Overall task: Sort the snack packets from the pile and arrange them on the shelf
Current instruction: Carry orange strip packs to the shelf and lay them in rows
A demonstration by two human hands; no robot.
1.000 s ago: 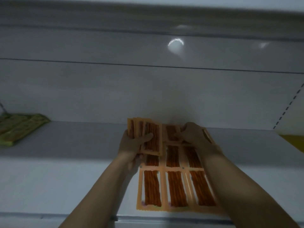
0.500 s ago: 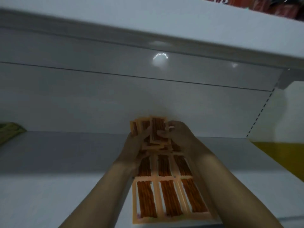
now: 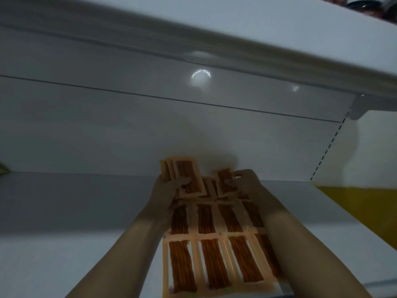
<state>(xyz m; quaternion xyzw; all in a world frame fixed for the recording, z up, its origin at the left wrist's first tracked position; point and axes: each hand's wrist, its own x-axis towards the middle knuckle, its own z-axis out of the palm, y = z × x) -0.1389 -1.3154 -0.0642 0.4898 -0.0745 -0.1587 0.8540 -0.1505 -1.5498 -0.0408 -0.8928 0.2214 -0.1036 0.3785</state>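
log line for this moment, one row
left hand: holds fanned orange plastic snack packets | right hand: pinches single orange packet | white metal shelf: packet rows laid

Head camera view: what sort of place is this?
Probably a shop aisle: a white shelf, a slotted upright at its back corner, another shelf overhead, and identical orange snack packets laid in neat rows.

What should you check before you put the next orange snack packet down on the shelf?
1. Left hand grips the spare stack: ok.
2. Right hand pinches a single packet: ok.
3. Laid rows lie flat, side by side: ok.
4. Free spot behind the rows: cannot tell, the hands hide it.
5. Bare shelf to the left for more: ok.
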